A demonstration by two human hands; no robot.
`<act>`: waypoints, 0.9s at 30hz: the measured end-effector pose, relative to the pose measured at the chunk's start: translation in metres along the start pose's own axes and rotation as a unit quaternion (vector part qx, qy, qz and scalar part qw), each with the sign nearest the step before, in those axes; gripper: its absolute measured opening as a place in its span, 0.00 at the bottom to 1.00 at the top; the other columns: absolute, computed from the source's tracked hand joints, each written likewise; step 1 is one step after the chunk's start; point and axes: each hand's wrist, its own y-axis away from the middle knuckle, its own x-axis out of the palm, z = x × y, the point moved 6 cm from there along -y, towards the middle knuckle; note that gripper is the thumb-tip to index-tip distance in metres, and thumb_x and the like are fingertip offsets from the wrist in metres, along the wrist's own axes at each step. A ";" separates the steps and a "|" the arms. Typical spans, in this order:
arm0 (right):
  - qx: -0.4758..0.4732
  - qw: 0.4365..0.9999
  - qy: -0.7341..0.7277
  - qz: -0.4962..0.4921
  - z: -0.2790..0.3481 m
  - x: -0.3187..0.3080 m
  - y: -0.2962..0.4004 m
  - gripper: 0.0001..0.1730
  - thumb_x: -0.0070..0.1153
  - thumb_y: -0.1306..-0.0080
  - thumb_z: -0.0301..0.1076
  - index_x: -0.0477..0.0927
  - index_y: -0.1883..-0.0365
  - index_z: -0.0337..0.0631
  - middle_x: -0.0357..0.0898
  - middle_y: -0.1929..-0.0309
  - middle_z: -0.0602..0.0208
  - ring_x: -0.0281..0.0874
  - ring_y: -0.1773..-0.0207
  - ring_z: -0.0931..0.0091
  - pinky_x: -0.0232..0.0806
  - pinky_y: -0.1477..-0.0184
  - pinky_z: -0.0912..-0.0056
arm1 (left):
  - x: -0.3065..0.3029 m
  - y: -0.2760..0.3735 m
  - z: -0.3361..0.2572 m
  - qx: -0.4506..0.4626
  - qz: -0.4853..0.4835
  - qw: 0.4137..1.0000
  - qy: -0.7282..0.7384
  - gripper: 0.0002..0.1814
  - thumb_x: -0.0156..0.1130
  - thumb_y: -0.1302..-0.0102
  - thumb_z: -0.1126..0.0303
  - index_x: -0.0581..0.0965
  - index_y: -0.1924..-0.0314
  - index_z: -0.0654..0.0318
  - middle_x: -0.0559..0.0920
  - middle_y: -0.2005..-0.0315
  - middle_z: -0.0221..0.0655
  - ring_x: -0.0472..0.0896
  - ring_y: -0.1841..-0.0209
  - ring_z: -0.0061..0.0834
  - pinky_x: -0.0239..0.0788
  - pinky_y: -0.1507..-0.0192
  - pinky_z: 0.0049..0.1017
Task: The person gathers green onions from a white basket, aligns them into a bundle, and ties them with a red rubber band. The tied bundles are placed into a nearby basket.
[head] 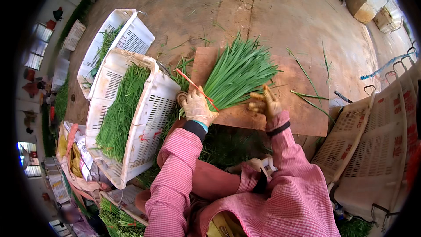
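Observation:
A thick bunch of green chives (241, 70) lies fanned out on a brown wooden board (296, 105), leaf tips pointing away from me. My left hand (198, 106), in a thin whitish glove, grips the bunch near its stem ends. Across those stems runs a narrow red tie (194, 87), one end sticking up past my left fingers; whether it is fastened cannot be made out. My right hand (268, 103), its fingertips stained orange-brown, hovers over the board right of the leaves, fingers apart and holding nothing. A round brown object (181, 98) sits partly hidden beside my left fingers.
To the left stand a white plastic crate (153, 121) of chives and another crate (135, 36) behind it. Upright white crates (371, 141) line the right side. Loose leaves (306, 75) lie on the board. Tied bunches (120, 219) sit at lower left. A person (70, 215) is there too.

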 end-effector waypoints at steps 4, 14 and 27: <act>0.119 0.980 0.142 0.070 -0.068 0.009 0.050 0.46 0.61 0.41 0.50 0.51 0.32 0.44 0.74 0.53 0.65 0.76 0.58 0.75 0.70 0.65 0.69 | -0.013 0.058 -0.036 -0.025 -0.040 0.997 -0.062 0.62 0.74 0.66 0.43 0.55 0.34 0.67 0.64 0.42 0.40 0.61 0.39 0.37 0.52 0.40 0.40; 0.005 0.986 0.002 0.165 -0.033 0.033 0.058 0.26 0.63 0.43 0.39 0.72 0.49 0.38 0.77 0.56 0.66 0.75 0.58 0.75 0.70 0.55 0.70 | -0.002 0.096 -0.007 0.068 -0.080 0.839 0.534 0.50 0.76 0.57 0.55 0.62 0.37 0.68 0.68 0.44 0.44 0.67 0.42 0.35 0.59 0.41 0.34; -0.088 0.923 0.243 0.285 0.019 0.063 0.003 0.30 0.71 0.52 0.29 0.75 0.50 0.37 0.79 0.56 0.67 0.76 0.53 0.73 0.69 0.50 0.70 | -0.027 0.023 -0.025 0.107 0.186 0.518 0.828 0.39 0.73 0.55 0.78 0.66 0.41 0.64 0.75 0.49 0.33 0.74 0.48 0.28 0.66 0.45 0.27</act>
